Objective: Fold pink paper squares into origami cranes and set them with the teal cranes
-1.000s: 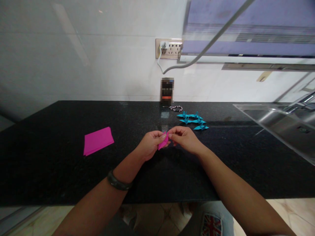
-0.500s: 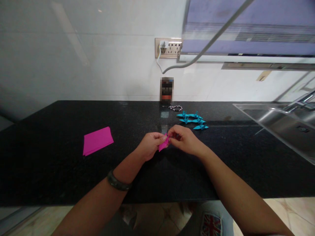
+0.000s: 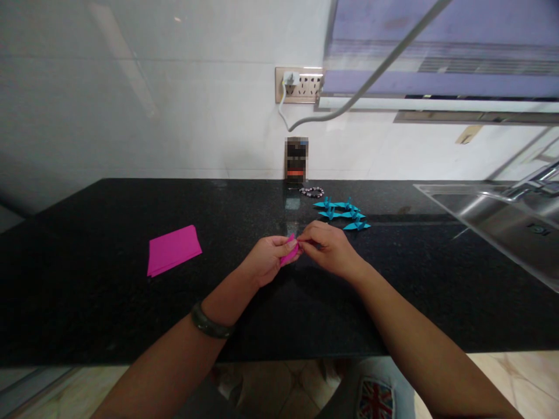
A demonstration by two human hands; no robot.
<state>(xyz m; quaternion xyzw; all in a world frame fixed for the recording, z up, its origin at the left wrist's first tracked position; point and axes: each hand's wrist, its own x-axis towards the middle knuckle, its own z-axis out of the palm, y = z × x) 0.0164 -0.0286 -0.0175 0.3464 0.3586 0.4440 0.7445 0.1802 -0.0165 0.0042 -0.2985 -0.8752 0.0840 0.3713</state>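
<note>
A small folded piece of pink paper (image 3: 288,254) is held up between my two hands, over the dark countertop. My left hand (image 3: 267,256) grips its left side, with the thumb lying on top. Thumb and fingertips of my right hand (image 3: 324,245) pinch the paper's right edge. Fingers cover part of the folds. Just beyond my right hand, several blue paper cranes (image 3: 357,225) stand in a cluster. Off to the left lies a stack of pink paper sheets (image 3: 174,250), slightly fanned.
A beaded bracelet (image 3: 311,192) lies near the wall, beside an upright blurred-out box (image 3: 296,160). To the right, a steel sink (image 3: 502,233) with a faucet (image 3: 533,180) is set into the black countertop (image 3: 109,314). A cable (image 3: 340,113) hangs from the wall socket (image 3: 305,86).
The pink paper has turned slightly in my fingers and now shows a narrower shape. My right fingertips have closed tighter at its edge. The cranes and the stack stay put.
</note>
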